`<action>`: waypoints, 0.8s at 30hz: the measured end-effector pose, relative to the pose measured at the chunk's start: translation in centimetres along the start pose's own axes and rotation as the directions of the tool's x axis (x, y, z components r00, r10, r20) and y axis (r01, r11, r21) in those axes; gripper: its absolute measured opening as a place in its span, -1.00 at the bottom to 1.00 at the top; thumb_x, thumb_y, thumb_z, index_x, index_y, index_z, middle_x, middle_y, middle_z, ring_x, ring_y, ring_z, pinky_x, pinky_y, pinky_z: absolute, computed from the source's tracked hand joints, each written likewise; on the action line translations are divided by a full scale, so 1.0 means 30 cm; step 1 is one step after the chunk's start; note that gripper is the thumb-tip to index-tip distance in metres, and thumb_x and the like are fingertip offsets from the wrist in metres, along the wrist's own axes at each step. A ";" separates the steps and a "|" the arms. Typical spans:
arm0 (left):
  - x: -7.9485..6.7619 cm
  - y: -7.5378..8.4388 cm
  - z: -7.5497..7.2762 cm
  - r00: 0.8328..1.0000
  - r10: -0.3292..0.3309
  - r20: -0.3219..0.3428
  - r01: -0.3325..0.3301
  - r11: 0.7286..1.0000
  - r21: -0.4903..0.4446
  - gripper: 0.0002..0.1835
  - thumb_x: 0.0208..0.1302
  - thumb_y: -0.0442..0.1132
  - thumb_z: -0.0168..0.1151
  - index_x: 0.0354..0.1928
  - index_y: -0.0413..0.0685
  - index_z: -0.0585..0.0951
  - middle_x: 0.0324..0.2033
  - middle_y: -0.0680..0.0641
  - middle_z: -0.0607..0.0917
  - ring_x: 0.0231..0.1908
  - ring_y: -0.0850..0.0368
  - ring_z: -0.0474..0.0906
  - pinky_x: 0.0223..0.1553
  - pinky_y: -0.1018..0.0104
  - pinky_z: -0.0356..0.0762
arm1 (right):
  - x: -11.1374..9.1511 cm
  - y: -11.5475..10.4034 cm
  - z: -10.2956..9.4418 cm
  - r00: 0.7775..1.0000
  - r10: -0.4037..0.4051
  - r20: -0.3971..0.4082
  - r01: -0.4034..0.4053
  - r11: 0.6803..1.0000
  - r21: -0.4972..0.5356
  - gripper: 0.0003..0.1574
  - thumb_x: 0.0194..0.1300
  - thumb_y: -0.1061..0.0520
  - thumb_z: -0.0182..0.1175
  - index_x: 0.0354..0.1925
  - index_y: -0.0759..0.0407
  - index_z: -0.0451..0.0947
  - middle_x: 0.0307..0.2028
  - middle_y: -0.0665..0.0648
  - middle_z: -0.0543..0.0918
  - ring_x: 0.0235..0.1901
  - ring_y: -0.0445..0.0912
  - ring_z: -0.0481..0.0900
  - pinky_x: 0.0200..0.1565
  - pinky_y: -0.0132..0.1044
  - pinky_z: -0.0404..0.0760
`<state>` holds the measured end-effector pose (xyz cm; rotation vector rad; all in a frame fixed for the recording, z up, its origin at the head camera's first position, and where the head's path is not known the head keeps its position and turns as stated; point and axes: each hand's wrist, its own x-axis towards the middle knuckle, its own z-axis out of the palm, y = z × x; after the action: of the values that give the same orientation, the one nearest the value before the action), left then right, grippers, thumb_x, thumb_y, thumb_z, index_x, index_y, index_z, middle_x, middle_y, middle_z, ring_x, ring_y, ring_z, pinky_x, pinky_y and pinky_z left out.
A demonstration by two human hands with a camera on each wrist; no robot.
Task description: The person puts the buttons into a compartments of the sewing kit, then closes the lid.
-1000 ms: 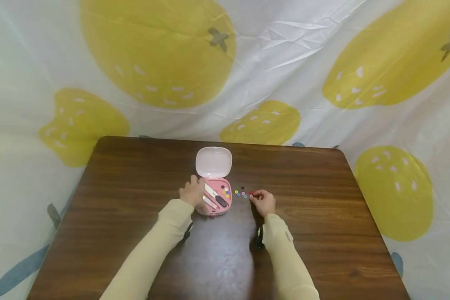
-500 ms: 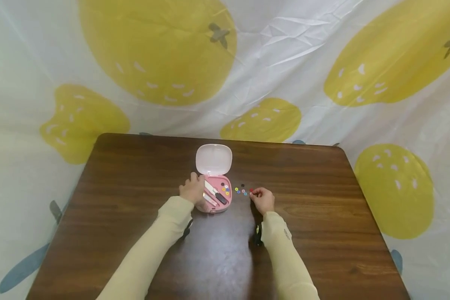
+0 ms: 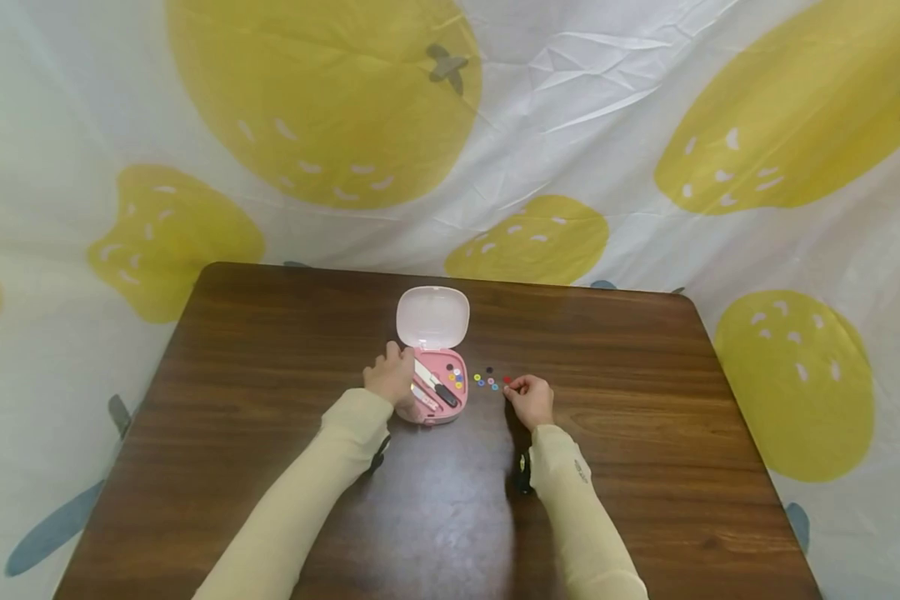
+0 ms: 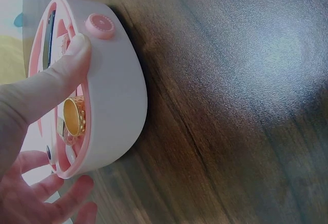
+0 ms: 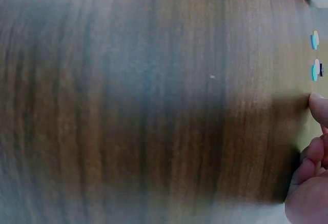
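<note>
A small sewing box, pink inside and white outside, stands with its lid raised. My left hand holds its left end, the thumb on the near rim beside the round pink latch and the fingers at the far side. Inside lie a black-handled tool, several small buttons and, below the thumb, a gold thimble. To the right, thumb and forefinger of my right hand pinch at a red button; the forefinger is mostly hidden in the right wrist view.
Several loose buttons, yellow, blue, pink and others, lie on the brown table between the box and the right hand. A black button lies behind them. A lemon-print cloth hangs beyond the table's far edge.
The head view has shifted slightly. Both hands, the box and the buttons keep their places on the table.
</note>
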<state>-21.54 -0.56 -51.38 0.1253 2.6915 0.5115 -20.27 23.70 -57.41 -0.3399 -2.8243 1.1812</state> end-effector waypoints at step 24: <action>-0.006 0.008 -0.007 1.000 -0.012 0.023 0.012 1.000 0.000 0.16 -0.47 -0.09 0.61 0.28 -0.15 0.16 0.12 -0.23 0.18 0.05 -0.17 0.28 0.02 -0.10 0.29 | 0.017 -0.138 -0.004 0.990 -0.082 0.113 0.065 0.987 0.145 -0.85 0.05 0.26 0.27 -0.55 0.33 0.53 -0.73 -0.04 0.30 -0.69 -0.23 0.24 -0.61 -0.43 0.23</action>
<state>-21.45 -0.45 -51.04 0.1142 2.6684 0.5034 -21.49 21.09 -54.40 -0.1597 -2.8024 1.4202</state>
